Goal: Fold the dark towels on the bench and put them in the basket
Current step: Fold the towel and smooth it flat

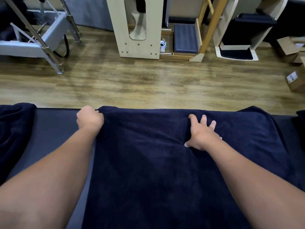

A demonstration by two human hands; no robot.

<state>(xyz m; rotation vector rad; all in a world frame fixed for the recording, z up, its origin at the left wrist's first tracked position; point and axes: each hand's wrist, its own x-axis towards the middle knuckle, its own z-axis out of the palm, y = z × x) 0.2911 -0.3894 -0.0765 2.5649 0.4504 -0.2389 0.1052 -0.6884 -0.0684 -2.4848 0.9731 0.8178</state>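
Observation:
A dark navy towel (pixel 148 162) lies spread across the dark padded bench (pixel 56 129). Its far edge reaches the bench's far side. My left hand (pixel 90 119) grips the towel's far left corner with curled fingers. My right hand (pixel 202 132) lies flat on the towel with fingers spread, pressing near its far middle. A second dark towel (pixel 13 129) sits bunched at the bench's left end. Another bit of dark cloth (pixel 299 123) shows at the right edge. No basket is in view.
Beyond the bench is wood floor (pixel 140 80). A grey metal-framed machine (pixel 41 38) stands far left, a pale wooden unit (pixel 138 27) with a navy padded box (pixel 185 38) at centre, a curved white frame (pixel 236 38) to the right, and cardboard boxes (pixel 295 81) far right.

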